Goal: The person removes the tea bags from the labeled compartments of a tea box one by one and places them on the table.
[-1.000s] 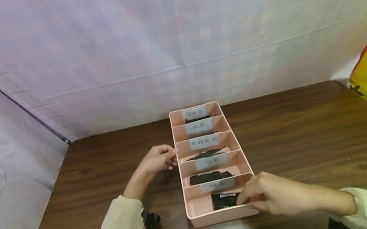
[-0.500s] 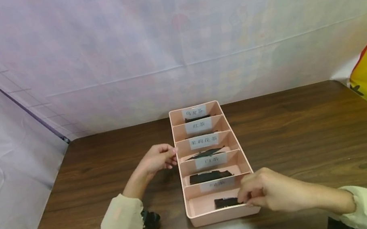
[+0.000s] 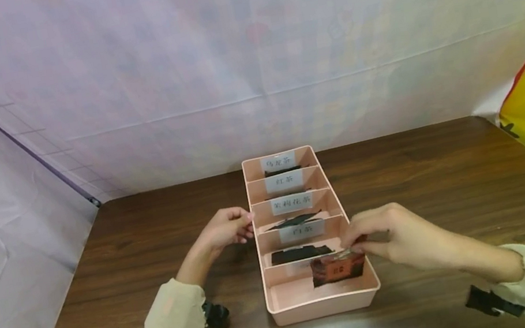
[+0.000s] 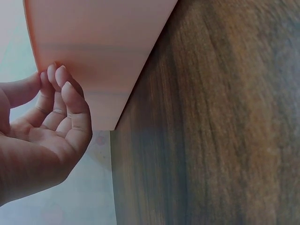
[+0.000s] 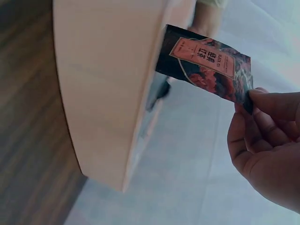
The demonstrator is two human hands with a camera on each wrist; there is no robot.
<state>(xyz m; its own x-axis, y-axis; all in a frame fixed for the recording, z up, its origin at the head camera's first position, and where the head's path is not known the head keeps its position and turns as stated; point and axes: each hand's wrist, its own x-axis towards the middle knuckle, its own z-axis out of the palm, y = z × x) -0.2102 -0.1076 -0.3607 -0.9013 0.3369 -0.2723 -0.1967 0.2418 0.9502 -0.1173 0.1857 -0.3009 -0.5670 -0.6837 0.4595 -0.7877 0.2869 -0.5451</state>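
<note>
A long pink divided box (image 3: 325, 310) stands on the wooden table, its compartments marked with paper labels in Chinese characters. My left hand (image 3: 223, 229) pinches the box's left rim between thumb and fingers, as the left wrist view also shows. My right hand (image 3: 393, 234) holds up a tea bag sachet (image 5: 206, 63) by one corner, between thumb and fingertips. The sachet is dark with red flowers and a red label reading black tea. In the head view it hangs over the nearest compartment, covering part of that label.
Dark sachets lie in the other compartments, one flat sachet (image 3: 301, 252) in the second from the front and a tilted sachet (image 3: 296, 220) in the middle one. A pale patterned cloth (image 3: 255, 60) hangs behind the table (image 3: 430, 187).
My right hand has lifted the sachet out of the nearest compartment, moving up and away from me, and its red-labelled face now shows. My left hand has stayed at the rim.
</note>
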